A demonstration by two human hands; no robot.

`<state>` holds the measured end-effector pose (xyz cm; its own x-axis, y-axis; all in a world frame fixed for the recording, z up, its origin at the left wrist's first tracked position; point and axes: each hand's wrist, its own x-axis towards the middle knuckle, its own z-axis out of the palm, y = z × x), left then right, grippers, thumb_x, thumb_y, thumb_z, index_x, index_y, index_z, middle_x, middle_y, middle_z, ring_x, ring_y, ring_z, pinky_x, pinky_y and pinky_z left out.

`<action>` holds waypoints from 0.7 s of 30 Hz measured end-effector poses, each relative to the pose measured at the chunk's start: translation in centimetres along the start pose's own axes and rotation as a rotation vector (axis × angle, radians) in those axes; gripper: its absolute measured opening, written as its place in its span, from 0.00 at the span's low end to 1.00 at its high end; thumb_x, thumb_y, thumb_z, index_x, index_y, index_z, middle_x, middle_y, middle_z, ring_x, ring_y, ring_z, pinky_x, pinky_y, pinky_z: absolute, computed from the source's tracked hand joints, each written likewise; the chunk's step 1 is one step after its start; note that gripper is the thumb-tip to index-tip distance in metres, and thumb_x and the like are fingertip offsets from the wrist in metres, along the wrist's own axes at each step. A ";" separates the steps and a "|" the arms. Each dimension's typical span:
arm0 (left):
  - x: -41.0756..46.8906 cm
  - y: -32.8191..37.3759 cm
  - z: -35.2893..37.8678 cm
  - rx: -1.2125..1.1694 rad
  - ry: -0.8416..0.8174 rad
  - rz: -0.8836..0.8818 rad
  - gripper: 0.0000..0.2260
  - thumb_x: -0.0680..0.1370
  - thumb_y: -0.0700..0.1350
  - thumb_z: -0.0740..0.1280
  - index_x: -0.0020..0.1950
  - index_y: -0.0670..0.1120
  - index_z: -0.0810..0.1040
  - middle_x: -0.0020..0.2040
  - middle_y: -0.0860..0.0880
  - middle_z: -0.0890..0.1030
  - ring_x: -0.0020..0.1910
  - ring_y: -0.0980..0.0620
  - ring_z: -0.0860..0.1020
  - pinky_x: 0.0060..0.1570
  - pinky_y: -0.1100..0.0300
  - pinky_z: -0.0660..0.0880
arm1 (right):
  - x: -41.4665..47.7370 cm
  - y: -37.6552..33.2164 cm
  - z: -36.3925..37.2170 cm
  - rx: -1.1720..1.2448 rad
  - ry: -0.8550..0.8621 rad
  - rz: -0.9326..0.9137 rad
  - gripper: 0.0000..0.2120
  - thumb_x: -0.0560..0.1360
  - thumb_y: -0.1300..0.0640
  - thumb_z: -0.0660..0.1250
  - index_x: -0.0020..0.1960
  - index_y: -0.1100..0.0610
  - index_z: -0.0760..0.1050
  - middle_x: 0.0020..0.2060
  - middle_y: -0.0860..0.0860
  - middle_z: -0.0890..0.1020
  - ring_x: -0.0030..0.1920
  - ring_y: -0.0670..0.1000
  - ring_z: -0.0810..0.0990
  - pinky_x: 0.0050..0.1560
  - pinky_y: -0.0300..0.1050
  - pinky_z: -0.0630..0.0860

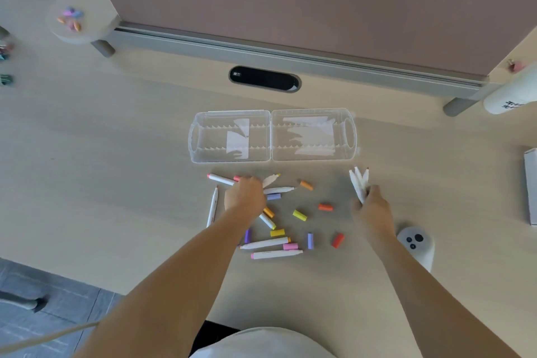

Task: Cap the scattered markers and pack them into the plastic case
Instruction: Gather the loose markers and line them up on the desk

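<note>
While right hand (373, 208) fingers (368, 194) clench marker bundle (359, 183), left hand (244, 195) palm-down over markers (266, 243), grasp unclear

Hands (245, 196) and forearms (180, 279) bare; off-white garment (261, 343) at torso.

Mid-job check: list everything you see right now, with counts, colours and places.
case: one, clear, open flat, mid-table
loose markers: about seven, white, scattered before case
caps: about ten, mixed colours, among loose markers
held markers: about three, white, in right hand
controller: one, white, right of caps
bottle: one, white, far right
box: one, white, right edge
round stand: one, pale, far left
left hand: on loose markers, grip hidden
right hand: grips held markers
</note>
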<state>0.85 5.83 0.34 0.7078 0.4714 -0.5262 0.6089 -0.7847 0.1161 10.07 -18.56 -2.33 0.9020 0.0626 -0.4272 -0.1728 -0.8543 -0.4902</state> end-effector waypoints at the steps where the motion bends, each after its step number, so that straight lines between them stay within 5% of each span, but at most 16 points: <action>1: 0.1 0.1 0.1 0.003 -0.011 0.005 0.12 0.79 0.46 0.64 0.60 0.43 0.77 0.54 0.43 0.78 0.51 0.40 0.80 0.43 0.54 0.73 | -0.7 0.1 -0.3 0.098 0.016 0.013 0.05 0.76 0.60 0.61 0.50 0.59 0.67 0.38 0.57 0.78 0.36 0.61 0.76 0.35 0.52 0.72; 5: 0.0 0.3 -0.1 -0.030 -0.039 0.008 0.15 0.78 0.52 0.66 0.57 0.42 0.77 0.50 0.43 0.78 0.48 0.41 0.80 0.42 0.54 0.74 | -3.7 0.3 -0.9 0.477 0.011 0.111 0.05 0.73 0.57 0.59 0.47 0.58 0.67 0.32 0.53 0.71 0.31 0.54 0.69 0.31 0.48 0.67; 10: -1.0 -0.7 -0.9 -0.283 -0.084 -0.062 0.14 0.72 0.55 0.68 0.45 0.44 0.76 0.37 0.48 0.76 0.37 0.46 0.80 0.36 0.55 0.77 | -6.9 -0.2 -0.3 0.839 -0.227 0.270 0.09 0.75 0.68 0.54 0.43 0.62 0.72 0.33 0.58 0.68 0.29 0.54 0.69 0.31 0.46 0.67; 13: -1.6 -2.1 -1.2 -0.482 -0.163 -0.151 0.15 0.73 0.52 0.64 0.46 0.40 0.77 0.33 0.48 0.76 0.29 0.51 0.75 0.28 0.62 0.70 | -8.7 -1.0 0.1 1.003 -0.399 0.335 0.11 0.74 0.72 0.53 0.46 0.63 0.72 0.33 0.57 0.74 0.29 0.53 0.71 0.31 0.45 0.70; 15: -2.0 -3.0 -1.2 -0.643 -0.214 -0.163 0.08 0.76 0.42 0.60 0.49 0.39 0.76 0.35 0.45 0.76 0.29 0.51 0.71 0.29 0.63 0.68 | -9.8 -1.5 0.6 0.982 -0.497 0.351 0.10 0.72 0.72 0.53 0.46 0.63 0.71 0.32 0.56 0.74 0.27 0.53 0.69 0.29 0.42 0.68; 17: -2.7 -3.9 -1.2 -0.820 -0.264 -0.149 0.05 0.73 0.34 0.60 0.40 0.41 0.72 0.32 0.43 0.71 0.26 0.50 0.67 0.28 0.63 0.62 | -10.8 -2.2 1.1 0.876 -0.535 0.341 0.06 0.66 0.68 0.57 0.41 0.61 0.68 0.30 0.56 0.70 0.24 0.52 0.65 0.26 0.40 0.63; 19: -3.8 -4.9 -1.3 -1.014 -0.271 -0.222 0.05 0.65 0.33 0.62 0.35 0.41 0.67 0.29 0.44 0.66 0.23 0.50 0.63 0.27 0.63 0.57 | -11.9 -2.8 1.7 0.784 -0.527 0.306 0.04 0.60 0.63 0.58 0.35 0.60 0.65 0.28 0.55 0.65 0.22 0.51 0.62 0.24 0.38 0.60; 21: -4.8 -5.8 -1.3 -1.137 -0.322 -0.256 0.07 0.59 0.35 0.60 0.35 0.42 0.66 0.29 0.45 0.65 0.23 0.50 0.61 0.27 0.63 0.56 | -12.5 -3.1 2.7 0.700 -0.524 0.261 0.08 0.65 0.61 0.63 0.33 0.58 0.64 0.26 0.53 0.63 0.21 0.50 0.60 0.24 0.38 0.58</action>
<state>-5.70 8.64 3.27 0.4979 0.3125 -0.8090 0.7997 0.1956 0.5677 -1.76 -15.31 2.52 0.5348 0.2839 -0.7959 -0.7009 -0.3771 -0.6055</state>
